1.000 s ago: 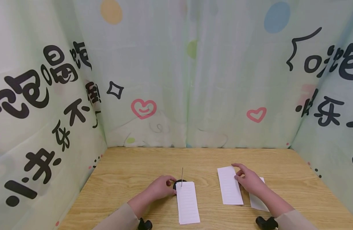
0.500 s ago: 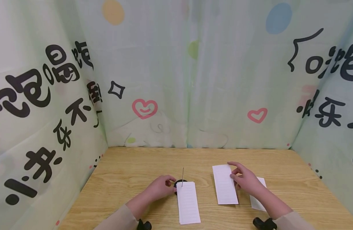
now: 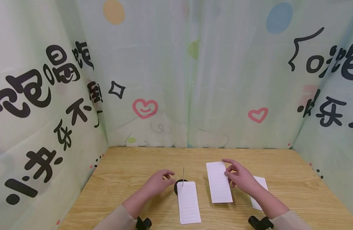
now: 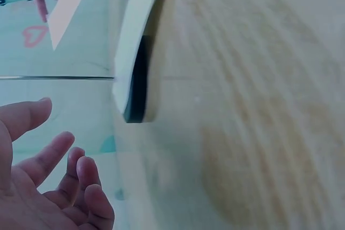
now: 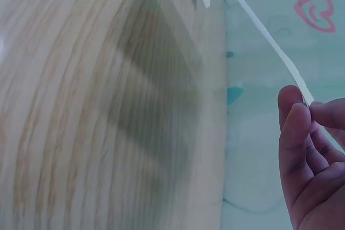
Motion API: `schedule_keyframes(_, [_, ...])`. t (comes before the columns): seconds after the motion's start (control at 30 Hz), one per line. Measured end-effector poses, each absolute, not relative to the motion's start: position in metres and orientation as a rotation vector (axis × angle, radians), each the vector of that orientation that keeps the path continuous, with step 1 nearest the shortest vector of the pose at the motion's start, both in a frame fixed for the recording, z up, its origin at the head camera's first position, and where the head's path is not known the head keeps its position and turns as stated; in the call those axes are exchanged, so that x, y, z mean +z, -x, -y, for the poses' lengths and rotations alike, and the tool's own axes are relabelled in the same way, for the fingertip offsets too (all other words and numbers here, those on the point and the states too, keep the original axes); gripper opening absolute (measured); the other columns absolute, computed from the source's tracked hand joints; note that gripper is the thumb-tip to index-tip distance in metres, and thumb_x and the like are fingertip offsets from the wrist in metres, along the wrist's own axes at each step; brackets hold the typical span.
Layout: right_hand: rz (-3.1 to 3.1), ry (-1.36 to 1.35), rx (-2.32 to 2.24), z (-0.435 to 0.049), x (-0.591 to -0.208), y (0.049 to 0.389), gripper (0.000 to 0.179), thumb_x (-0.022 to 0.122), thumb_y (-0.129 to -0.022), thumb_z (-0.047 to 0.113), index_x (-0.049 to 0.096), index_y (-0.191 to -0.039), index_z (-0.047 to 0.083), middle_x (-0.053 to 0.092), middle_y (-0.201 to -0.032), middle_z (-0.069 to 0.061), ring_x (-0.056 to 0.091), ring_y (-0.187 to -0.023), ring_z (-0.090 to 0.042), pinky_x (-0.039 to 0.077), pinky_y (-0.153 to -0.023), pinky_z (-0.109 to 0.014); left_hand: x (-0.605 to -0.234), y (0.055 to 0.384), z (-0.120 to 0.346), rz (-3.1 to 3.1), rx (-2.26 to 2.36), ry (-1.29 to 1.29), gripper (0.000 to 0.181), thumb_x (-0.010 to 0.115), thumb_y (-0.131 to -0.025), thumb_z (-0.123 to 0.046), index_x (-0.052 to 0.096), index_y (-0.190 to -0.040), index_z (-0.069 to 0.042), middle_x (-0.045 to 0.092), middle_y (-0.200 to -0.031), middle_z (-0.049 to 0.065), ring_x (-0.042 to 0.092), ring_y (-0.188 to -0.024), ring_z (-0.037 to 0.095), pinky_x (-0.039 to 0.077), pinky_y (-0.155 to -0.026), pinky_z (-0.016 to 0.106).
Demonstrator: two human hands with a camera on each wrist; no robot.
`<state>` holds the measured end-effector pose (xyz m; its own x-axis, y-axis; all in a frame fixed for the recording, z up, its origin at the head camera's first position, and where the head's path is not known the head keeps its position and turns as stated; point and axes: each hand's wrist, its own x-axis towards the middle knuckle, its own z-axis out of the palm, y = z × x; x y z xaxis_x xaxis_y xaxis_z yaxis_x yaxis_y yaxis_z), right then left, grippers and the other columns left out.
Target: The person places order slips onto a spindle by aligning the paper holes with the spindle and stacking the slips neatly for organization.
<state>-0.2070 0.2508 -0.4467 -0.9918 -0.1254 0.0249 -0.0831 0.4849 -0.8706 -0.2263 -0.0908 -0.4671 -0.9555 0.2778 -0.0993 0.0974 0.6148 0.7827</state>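
A receipt spike with a thin upright rod (image 3: 183,174) and a round black base (image 3: 176,189) stands on the table. Several lined white paper slips (image 3: 189,204) lie over its base, the rod passing through their top end. Just left of the spike, my left hand (image 3: 160,182) hovers with fingers loosely bent, touching nothing; the left wrist view shows its fingers (image 4: 67,184) apart from the rod. Between thumb and fingers, my right hand (image 3: 241,177) pinches the right edge of a single lined paper slip (image 3: 218,183), raised above the table. That slip (image 5: 264,33) appears edge-on in the right wrist view.
Another white paper slip (image 3: 261,183) lies on the wooden table (image 3: 136,159), partly hidden under my right forearm. A printed curtain (image 3: 188,95) encloses the table at the back and both sides.
My right hand has carried the pinched slip left and slightly up, nearer the spike. My left hand has come off the spike's base and risen a little.
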Motion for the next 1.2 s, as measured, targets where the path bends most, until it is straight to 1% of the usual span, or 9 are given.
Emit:
schedule_keyframes(0.2, [-2.626, 0.236, -1.637, -0.24, -0.44, 0.207, 0.051, 0.059, -0.098, 0.002, 0.041, -0.146, 0.005, 0.055, -0.098, -0.014, 0.06, -0.069, -0.023, 0.052, -0.055, -0.035, -0.457, 0.226, 0.092, -2.645, 1.285, -0.341, 0.034, 0.068, -0.095, -0.03, 0.065, -0.124, -0.013, 0.058, -0.109, 0.003, 0.053, -0.096, 0.025, 0.048, -0.069, 0.037])
schedule_keyframes(0.33, [-2.581, 0.295, -1.7, -0.231, -0.434, 0.206, 0.051, 0.059, -0.098, 0.002, 0.042, -0.146, 0.006, 0.055, -0.099, -0.016, 0.06, -0.07, -0.024, 0.053, -0.055, -0.034, -0.449, 0.226, 0.092, -2.655, 1.295, -0.394, 0.034, 0.066, -0.096, -0.031, 0.065, -0.125, -0.012, 0.059, -0.109, 0.002, 0.054, -0.099, 0.024, 0.048, -0.074, 0.039])
schedule_keyframes(0.57, [-2.532, 0.371, -1.747, -0.213, -0.424, 0.204, 0.051, 0.061, -0.097, 0.005, 0.043, -0.145, 0.009, 0.055, -0.1, -0.017, 0.06, -0.069, -0.024, 0.054, -0.057, -0.036, -0.435, 0.221, 0.088, -2.627, 1.356, -0.436, 0.033, 0.063, -0.097, -0.035, 0.065, -0.123, -0.015, 0.06, -0.108, 0.0, 0.054, -0.099, 0.023, 0.049, -0.074, 0.038])
schedule_keyframes(0.77, [-2.478, 0.405, -1.775, -0.196, -0.421, 0.203, 0.052, 0.062, -0.097, 0.007, 0.044, -0.145, 0.011, 0.055, -0.1, -0.016, 0.061, -0.07, -0.027, 0.054, -0.058, -0.037, -0.426, 0.218, 0.084, -2.62, 1.458, -0.408, 0.03, 0.06, -0.099, -0.037, 0.067, -0.12, -0.016, 0.061, -0.11, -0.001, 0.055, -0.099, 0.022, 0.049, -0.076, 0.038])
schedule_keyframes(0.93, [-2.444, 0.45, -1.792, -0.184, -0.423, 0.203, 0.052, 0.062, -0.097, 0.006, 0.044, -0.145, 0.009, 0.056, -0.099, -0.016, 0.061, -0.07, -0.025, 0.054, -0.057, -0.035, -0.422, 0.219, 0.08, -2.613, 1.536, -0.378, 0.034, 0.06, -0.099, -0.041, 0.068, -0.118, -0.014, 0.063, -0.111, -0.001, 0.057, -0.099, 0.021, 0.049, -0.076, 0.038])
schedule_keyframes(1.03, [-2.434, 0.463, -1.796, -0.178, -0.425, 0.203, 0.052, 0.062, -0.097, 0.005, 0.044, -0.145, 0.01, 0.056, -0.099, -0.016, 0.06, -0.067, -0.025, 0.054, -0.056, -0.036, -0.421, 0.219, 0.078, -2.599, 1.574, -0.354, 0.037, 0.059, -0.099, -0.042, 0.068, -0.118, -0.012, 0.064, -0.11, -0.001, 0.057, -0.097, 0.021, 0.049, -0.075, 0.037])
schedule_keyframes(1.2, [-2.422, 0.468, -1.791, -0.17, -0.428, 0.203, 0.05, 0.062, -0.096, 0.003, 0.046, -0.144, 0.009, 0.057, -0.098, -0.015, 0.058, -0.063, -0.026, 0.054, -0.056, -0.038, -0.42, 0.22, 0.075, -2.591, 1.619, -0.321, 0.035, 0.061, -0.098, -0.043, 0.069, -0.114, -0.012, 0.064, -0.108, 0.002, 0.057, -0.093, 0.02, 0.048, -0.073, 0.035])
